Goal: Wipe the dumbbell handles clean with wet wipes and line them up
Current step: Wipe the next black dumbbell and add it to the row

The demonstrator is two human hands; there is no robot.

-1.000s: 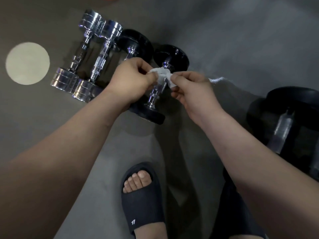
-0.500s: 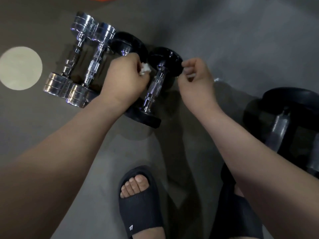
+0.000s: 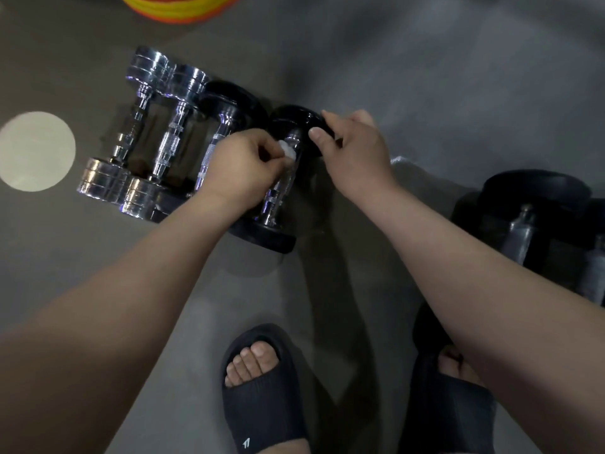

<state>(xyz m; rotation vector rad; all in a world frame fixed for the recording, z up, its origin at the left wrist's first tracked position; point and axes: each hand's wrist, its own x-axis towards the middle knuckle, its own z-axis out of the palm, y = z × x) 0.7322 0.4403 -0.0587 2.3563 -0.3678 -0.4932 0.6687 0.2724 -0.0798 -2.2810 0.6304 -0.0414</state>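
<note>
Our left hand (image 3: 242, 165) pinches the wet wipe (image 3: 287, 151) against the black dumbbell handle (image 3: 278, 191), which runs toward us; our right hand (image 3: 357, 149) grasps its far head (image 3: 291, 121).

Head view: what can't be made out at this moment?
Head view throughout.
Wet wipe: mostly buried in the left hand; only a white corner shows.
Third dumbbell: near head mostly behind the left forearm.
Dumbbells at right: dark, blurred, cut by the right edge.
Orange-yellow object: cut by the top edge, unidentifiable.

white wipe (image 3: 288, 150), chrome dumbbells (image 3: 144, 132), black slides (image 3: 262, 398)
</note>
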